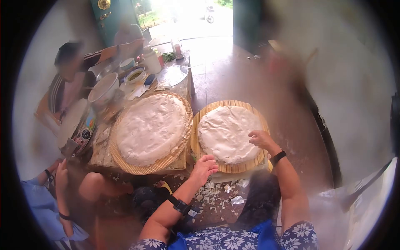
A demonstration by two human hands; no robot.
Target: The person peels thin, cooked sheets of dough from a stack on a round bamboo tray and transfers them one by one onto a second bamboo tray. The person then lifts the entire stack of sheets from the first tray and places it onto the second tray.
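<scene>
A round, pale sheet of dough with a wrinkled surface lies on a round board of woven stalks in front of me. My right hand is at the dough's right edge, its fingers bent and pressed together on the rim. By the near left edge of the same dough is my left hand, loosely curled with fingers somewhat apart and nothing visible in it. A larger dough-covered round sits on a second woven board to the left, on the wooden table.
Bowls, jars and a white basin crowd the table at the back left. A metal lid lies near its far corner. People sit at the left, one with an arm stretched out. Scraps litter the floor between my knees.
</scene>
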